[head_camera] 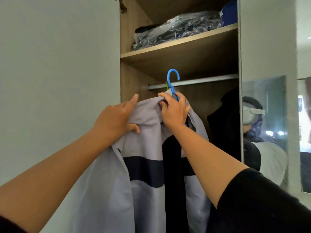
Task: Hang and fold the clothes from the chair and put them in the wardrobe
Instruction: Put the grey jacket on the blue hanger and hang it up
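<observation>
Wardrobe [185, 52] interior, rail [202, 81] under shelf. My right hand [175, 111] pinches hanger [173, 81] neck and grey jacket [144, 165] collar; left hand [116, 120] grips its shoulder. Hook sits before the rail; lift over, then lower squarely.

- The wardrobe [134, 73] stands open, with a door [58, 64] to its left and a mirrored door [264, 115] to its right.
- A shelf [178, 43] runs across it; bagged clothes [176, 29] lie on the shelf.
- A rail [202, 81] runs below the shelf.
- A hanger [172, 81] carrying a jacket [144, 165] is in front of the rail, near its left end.
- The left hand [116, 120] is on the jacket's left shoulder; the right hand [173, 110] is at its collar.
- A dark garment [225, 123] hangs behind, to the right.
</observation>
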Motion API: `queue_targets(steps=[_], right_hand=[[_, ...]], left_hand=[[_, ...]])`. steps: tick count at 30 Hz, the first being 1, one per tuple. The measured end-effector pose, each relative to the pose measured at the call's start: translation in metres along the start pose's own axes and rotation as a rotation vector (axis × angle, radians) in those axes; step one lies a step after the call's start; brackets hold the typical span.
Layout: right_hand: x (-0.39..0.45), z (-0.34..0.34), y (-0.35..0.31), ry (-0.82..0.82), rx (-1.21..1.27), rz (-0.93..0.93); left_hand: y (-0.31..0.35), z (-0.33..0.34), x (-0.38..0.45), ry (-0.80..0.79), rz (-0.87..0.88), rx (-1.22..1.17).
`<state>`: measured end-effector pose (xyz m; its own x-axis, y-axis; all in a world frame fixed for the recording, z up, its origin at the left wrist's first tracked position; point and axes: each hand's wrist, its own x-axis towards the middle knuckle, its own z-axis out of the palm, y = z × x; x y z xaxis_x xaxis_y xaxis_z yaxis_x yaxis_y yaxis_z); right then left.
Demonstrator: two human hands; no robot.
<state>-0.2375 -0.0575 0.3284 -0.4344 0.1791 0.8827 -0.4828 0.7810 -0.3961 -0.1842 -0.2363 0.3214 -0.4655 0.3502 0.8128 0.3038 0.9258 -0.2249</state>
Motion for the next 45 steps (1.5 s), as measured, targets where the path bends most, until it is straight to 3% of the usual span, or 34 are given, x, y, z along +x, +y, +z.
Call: queue_targets(steps=[5, 14, 24, 35, 41, 45], right_hand=[[0.033, -0.001, 0.032, -0.063, -0.077, -0.038], [0.085, 0.012, 0.081, -0.098, -0.095, 0.04], [0.137, 0.044, 0.114, -0.122, 0.093, 0.108], [0.156, 0.063, 0.166, -0.144, 0.289, 0.159], [0.144, 0.073, 0.179, -0.163, 0.685, 0.269], [0.125, 0.073, 0.167, -0.136, 0.547, 0.346]], left_hand=[[0.008, 0.022, 0.036, 0.006, -0.029, -0.128], [0.034, 0.066, 0.099, 0.072, 0.025, -0.124], [0.043, 0.099, 0.149, 0.114, -0.003, -0.156], [0.073, 0.127, 0.173, 0.031, -0.012, -0.201], [0.085, 0.136, 0.174, 0.001, 0.005, -0.262], [0.073, 0.138, 0.163, -0.013, -0.015, -0.264]])
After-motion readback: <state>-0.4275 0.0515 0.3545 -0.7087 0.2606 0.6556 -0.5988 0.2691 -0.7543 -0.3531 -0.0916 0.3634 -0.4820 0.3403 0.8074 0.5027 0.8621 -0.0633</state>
